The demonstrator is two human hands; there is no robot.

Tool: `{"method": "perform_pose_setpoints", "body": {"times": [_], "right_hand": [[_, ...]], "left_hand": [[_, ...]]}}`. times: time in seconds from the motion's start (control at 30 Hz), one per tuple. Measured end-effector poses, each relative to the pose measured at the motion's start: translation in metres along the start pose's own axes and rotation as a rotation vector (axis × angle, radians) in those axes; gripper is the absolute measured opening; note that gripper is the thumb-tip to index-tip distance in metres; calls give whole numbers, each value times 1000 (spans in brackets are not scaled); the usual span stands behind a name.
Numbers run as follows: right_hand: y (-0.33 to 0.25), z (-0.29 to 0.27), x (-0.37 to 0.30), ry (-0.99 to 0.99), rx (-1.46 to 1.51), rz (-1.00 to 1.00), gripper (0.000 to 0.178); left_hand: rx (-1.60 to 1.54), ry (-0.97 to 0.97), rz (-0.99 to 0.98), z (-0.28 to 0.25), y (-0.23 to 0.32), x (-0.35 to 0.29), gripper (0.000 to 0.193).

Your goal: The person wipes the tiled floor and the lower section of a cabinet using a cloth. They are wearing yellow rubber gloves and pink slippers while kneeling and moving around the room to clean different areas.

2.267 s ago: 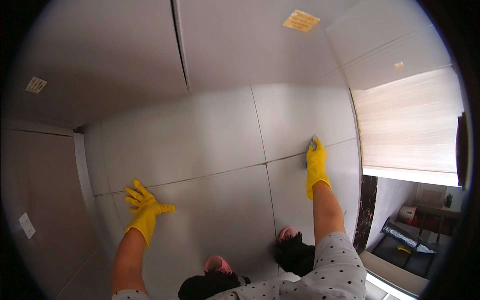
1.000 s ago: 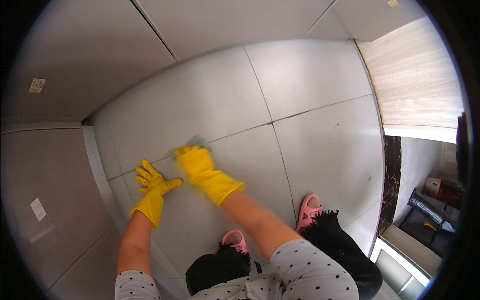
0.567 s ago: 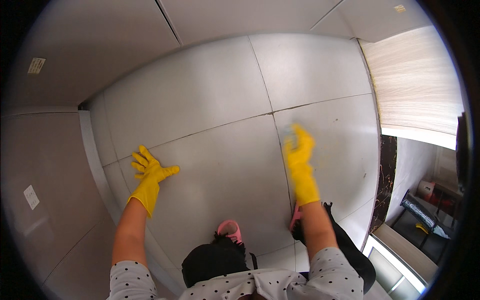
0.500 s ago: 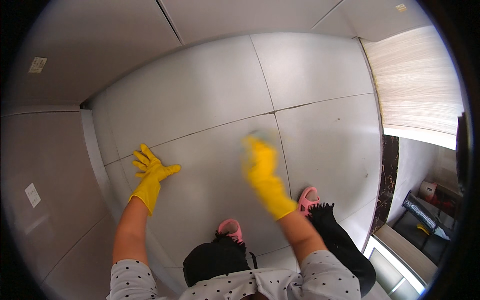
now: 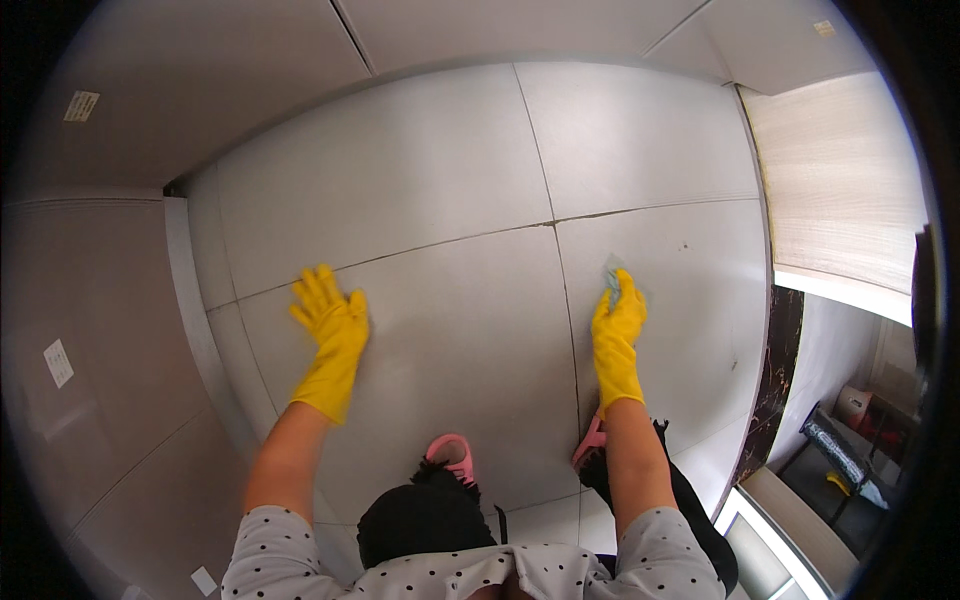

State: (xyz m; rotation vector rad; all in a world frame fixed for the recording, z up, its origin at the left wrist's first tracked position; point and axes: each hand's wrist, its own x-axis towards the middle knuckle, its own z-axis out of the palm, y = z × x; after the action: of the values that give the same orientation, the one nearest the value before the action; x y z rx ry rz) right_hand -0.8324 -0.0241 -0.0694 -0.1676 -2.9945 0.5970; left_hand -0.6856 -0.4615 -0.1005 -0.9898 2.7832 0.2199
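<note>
Yellow rubber gloves cover both my hands, each reaching past the wrist. My left hand [image 5: 334, 318] has its fingers spread over the grey tiled floor [image 5: 450, 330], beside a grout line at the left; whether it presses on the tile is hard to tell. Beyond the grout line running away from me, my right hand [image 5: 620, 318] grips a thin, pale blue-green cloth [image 5: 613, 279] against the tile. Only the cloth's edges show around the fingers. A few small dark specks lie on that right-hand tile.
Grey cabinet fronts [image 5: 100, 290] stand along the left and far sides. At the right are a pale wood-grain panel [image 5: 840, 180], a dark marbled threshold [image 5: 777, 380] and a rack [image 5: 850, 465] with items. My pink sandals [image 5: 455, 455] rest near the lower edge.
My right hand has moved right with the cloth, crossing the grout line onto the right-hand tile. My left hand has shifted slightly right and forward, its fingers still spread.
</note>
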Motion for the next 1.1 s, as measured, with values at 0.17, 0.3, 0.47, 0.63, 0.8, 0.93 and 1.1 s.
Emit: {"method": "perform_pose_setpoints", "body": {"times": [0.17,0.3,0.47,0.63,0.8,0.93,1.1], "right_hand": [[25,12,-44,43,13,19,43],[38,27,-50,86,75,14,45],[41,28,-48,112,144,1,40],[15,22,-39,205,813,433,23],[45,34,-43,59,700,444,36],[58,39,-57,98,157,45,45],[65,45,-54,49,308,185,43]], "left_hand": [[-4,286,475,-6,102,5,56],[-66,372,657,-20,146,33,45],[-49,420,705,-14,141,40,37],[-255,193,490,-25,142,55,18],[-623,-174,-64,-28,154,76,28],[-506,-285,-127,-37,173,77,31],[-488,-360,-127,-30,168,88,33]]}}
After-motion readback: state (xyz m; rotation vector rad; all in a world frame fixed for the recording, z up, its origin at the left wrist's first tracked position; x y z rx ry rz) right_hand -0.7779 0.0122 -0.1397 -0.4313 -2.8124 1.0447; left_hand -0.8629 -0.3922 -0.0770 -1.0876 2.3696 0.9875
